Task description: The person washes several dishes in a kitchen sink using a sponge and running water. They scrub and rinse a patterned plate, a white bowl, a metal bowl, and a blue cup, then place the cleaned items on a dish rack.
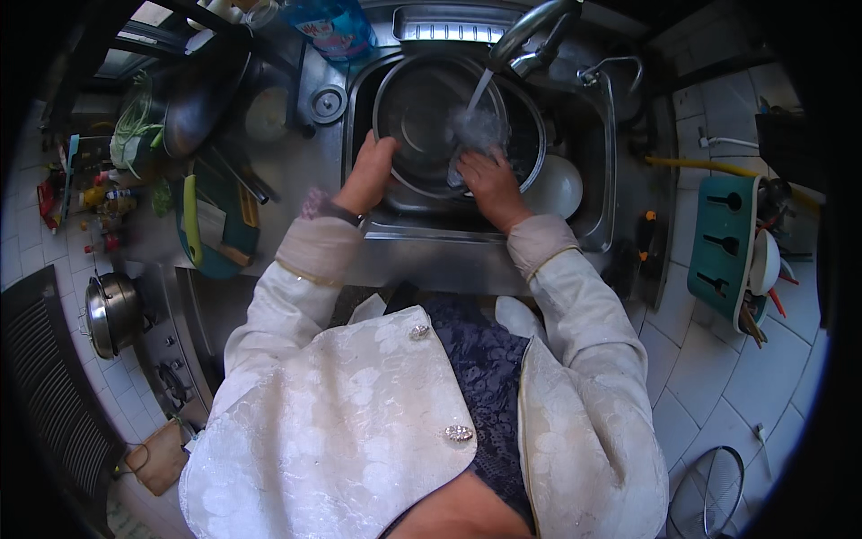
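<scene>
My left hand (369, 170) grips the left rim of a round metal pan (421, 101), which is tilted in the sink (377, 226). Under the running faucet (532, 37), my right hand (491, 185) holds a crumpled, see-through wad (478, 128), which looks like plastic film. Water falls straight onto the wad. Another round rim (542, 145) shows behind the pan, but most of that vessel is hidden. A white bowl (557, 187) lies in the sink to the right of my right hand.
A blue bottle (333, 30) and a sink strainer (328, 104) stand at the back left. Further left are a wok (202, 101), leafy greens (135, 128) and a green-handled knife (192, 219). A teal utensil holder (724, 242) hangs on the right wall.
</scene>
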A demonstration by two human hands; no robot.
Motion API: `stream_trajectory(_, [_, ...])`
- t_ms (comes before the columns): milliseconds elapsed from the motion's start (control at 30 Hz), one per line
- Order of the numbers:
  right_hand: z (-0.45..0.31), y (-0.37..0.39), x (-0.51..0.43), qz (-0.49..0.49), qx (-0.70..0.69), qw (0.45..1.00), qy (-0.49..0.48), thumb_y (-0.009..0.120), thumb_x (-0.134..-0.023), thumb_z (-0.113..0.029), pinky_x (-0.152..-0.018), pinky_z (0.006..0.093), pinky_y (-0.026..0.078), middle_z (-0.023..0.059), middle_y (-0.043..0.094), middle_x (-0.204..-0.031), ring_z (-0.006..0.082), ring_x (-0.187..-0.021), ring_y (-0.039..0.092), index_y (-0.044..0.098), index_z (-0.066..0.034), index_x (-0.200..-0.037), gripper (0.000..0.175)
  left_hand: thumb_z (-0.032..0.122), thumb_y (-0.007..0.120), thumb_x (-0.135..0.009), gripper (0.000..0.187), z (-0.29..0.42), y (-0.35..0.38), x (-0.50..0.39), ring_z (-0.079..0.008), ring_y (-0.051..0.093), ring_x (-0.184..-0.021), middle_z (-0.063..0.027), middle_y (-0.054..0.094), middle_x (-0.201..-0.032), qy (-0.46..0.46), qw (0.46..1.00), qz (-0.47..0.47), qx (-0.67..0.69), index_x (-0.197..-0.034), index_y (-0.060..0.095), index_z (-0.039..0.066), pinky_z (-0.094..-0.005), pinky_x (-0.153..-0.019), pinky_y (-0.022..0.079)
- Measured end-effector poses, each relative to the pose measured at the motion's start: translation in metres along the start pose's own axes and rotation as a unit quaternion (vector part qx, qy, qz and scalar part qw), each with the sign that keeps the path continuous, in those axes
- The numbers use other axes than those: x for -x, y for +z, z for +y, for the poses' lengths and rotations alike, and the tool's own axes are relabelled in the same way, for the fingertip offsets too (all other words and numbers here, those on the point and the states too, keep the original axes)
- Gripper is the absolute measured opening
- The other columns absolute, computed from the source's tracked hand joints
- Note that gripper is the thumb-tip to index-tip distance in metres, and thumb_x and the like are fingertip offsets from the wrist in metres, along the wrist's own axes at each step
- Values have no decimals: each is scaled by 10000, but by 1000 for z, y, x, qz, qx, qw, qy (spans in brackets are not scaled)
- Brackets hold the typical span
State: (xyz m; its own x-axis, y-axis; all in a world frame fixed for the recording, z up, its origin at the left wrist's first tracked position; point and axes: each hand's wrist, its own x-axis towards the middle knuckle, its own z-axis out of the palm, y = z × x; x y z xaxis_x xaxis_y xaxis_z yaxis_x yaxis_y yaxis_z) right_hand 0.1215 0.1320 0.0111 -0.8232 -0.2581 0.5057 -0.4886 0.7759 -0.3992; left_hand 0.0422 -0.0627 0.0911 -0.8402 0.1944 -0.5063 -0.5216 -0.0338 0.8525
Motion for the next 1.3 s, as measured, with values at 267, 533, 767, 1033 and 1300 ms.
stream_trajectory(267, [-45, 29, -24, -22, -123, 983, 131, 574, -720, -73, -807, 412, 463, 138, 603, -755, 339, -766, 590, 582, -56, -786, 69, 211, 493, -834, 361, -79, 7, -25, -335, 568, -877, -206, 570, -998, 133, 984, 84, -78, -1104, 432, -19, -385, -790, 451])
stream_trajectory(533, [-33, -6, -14, 28, -418, 864, 278, 589, -911, -234, -752, 300, 484, 154, 662, -879, 229, -812, 639, 635, 36, -950, 277, 276, 476, -885, 379, -39, 11, -15, -262, 557, -1035, -107, 505, -1158, 35, 997, 29, 55, -1223, 398, 124, -434, -754, 527])
stream_trajectory(767, [-11, -24, -43, 63, -420, 799, 426, 506, -963, -327, -644, 254, 424, 14, 619, -751, 69, -701, 490, 649, -6, -914, 355, 294, 476, -899, 361, -35, 13, -2, -269, 551, -1063, -111, 492, -1189, -2, 998, 29, 55, -1205, 382, 127, -449, -742, 534])
stream_trajectory(1033, [-32, -48, -63, -14, -479, 831, 283, 494, -967, -321, -812, 272, 443, 73, 653, -987, 132, -907, 571, 654, -32, -1060, 342, 344, 494, -917, 366, -48, 19, -4, -266, 575, -1028, -123, 518, -1148, -12, 996, -6, 93, -1172, 412, 94, -455, -755, 534])
stream_trajectory(1300, [-54, -22, -37, -64, -488, 797, 351, 619, -885, -210, -929, 337, 425, 121, 628, -1072, 221, -1068, 572, 610, 4, -1072, 284, 355, 535, -917, 336, -96, -14, -43, -220, 591, -907, -98, 571, -1009, 5, 996, -36, 85, -1109, 501, 82, -348, -756, 508])
